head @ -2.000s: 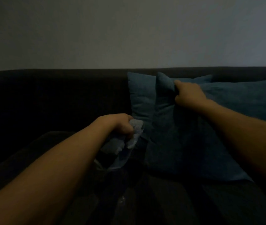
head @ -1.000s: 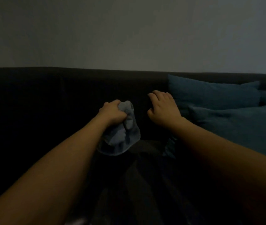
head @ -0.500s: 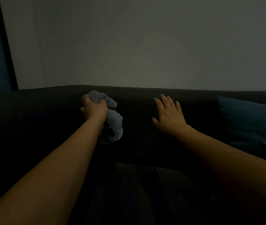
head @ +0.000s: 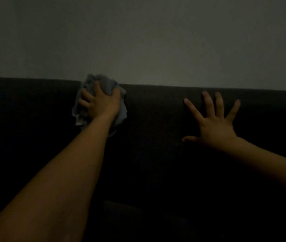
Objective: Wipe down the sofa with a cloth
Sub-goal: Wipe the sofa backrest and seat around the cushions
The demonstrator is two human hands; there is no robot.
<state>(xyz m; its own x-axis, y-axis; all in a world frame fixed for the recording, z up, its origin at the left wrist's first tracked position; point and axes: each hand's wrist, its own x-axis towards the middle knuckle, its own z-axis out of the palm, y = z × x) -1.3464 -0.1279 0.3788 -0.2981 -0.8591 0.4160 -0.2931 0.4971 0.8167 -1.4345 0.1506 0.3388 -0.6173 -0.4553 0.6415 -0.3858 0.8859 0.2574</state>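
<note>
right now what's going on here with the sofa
A person is wiping the dark sofa in dim light. Their left hand grips a crumpled light blue cloth and presses it against the top edge of the backrest, where it meets the plain grey wall. Their right hand lies flat on the backrest further right, fingers spread, holding nothing.
</note>
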